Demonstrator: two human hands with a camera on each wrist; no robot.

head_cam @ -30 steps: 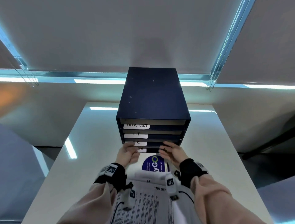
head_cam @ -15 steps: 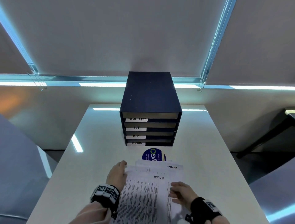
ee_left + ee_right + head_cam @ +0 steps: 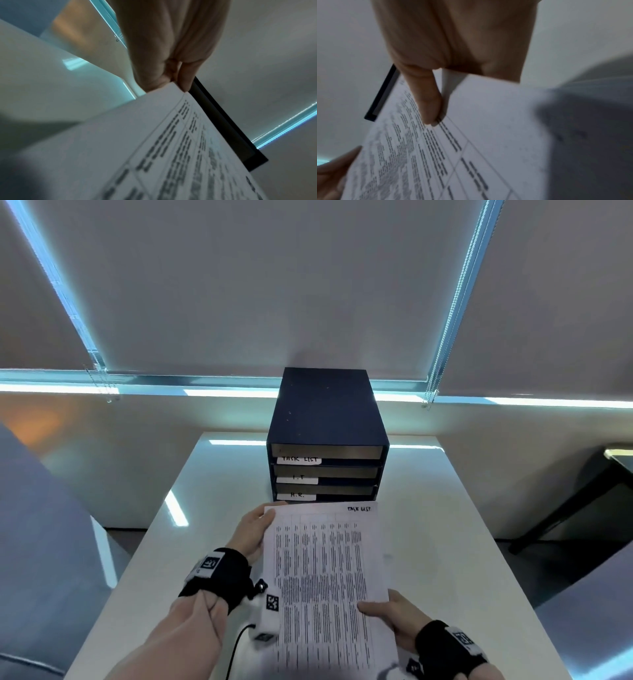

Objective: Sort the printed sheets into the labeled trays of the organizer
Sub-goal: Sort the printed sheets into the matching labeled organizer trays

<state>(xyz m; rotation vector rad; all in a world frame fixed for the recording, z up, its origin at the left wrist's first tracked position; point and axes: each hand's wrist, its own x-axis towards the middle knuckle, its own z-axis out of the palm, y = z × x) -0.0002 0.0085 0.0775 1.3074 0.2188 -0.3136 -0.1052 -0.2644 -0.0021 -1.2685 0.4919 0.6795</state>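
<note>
A printed sheet (image 3: 325, 583) headed "TASK LIST" is lifted off the table in front of me, and it hides the other sheets and the organizer's bottom tray. My left hand (image 3: 255, 529) pinches its far left corner, seen close in the left wrist view on the sheet (image 3: 154, 148). My right hand (image 3: 390, 611) pinches its near right edge, thumb on top of the sheet (image 3: 453, 155). The dark blue organizer (image 3: 325, 412) stands at the table's far end, its trays labeled TASK LIST (image 3: 299, 460), I.T (image 3: 297, 479) and H.R. (image 3: 296, 496).
The white table (image 3: 442, 525) runs from me to the organizer, with window blinds (image 3: 274, 285) behind it. A grey chair back (image 3: 41, 542) stands at the left. A dark desk or bench (image 3: 582, 501) stands at the right.
Both hands drew back from the organizer's bottom tray to the stack of sheets, then lifted the top "TASK LIST" sheet toward me.
</note>
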